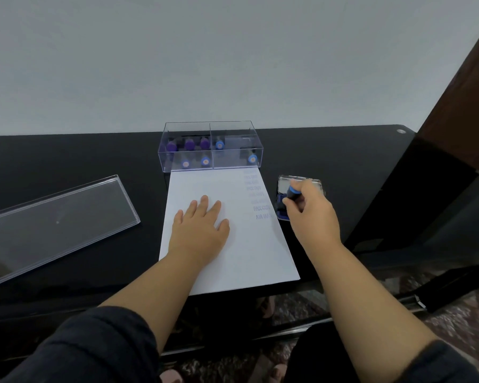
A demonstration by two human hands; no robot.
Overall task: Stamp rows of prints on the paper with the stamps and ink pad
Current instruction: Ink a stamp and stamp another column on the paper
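Note:
A white sheet of paper [249, 244] lies on the black table, with a column of faint blue prints [257, 194] down its right edge. My left hand [202, 228] lies flat on the paper, fingers straight. My right hand [310, 214] grips a stamp with a blue handle [292, 192] and holds it over the open ink pad [282, 212], just right of the paper. The stamp's face is hidden by my fingers. Behind the paper stands a clear plastic box [210, 146] holding several purple and blue stamps.
The box's clear lid [56, 225] lies on the table [67, 161] at the left. A grey wall rises right behind the box. A dark brown post [459, 92] stands at the right. The table's front edge runs just below the paper.

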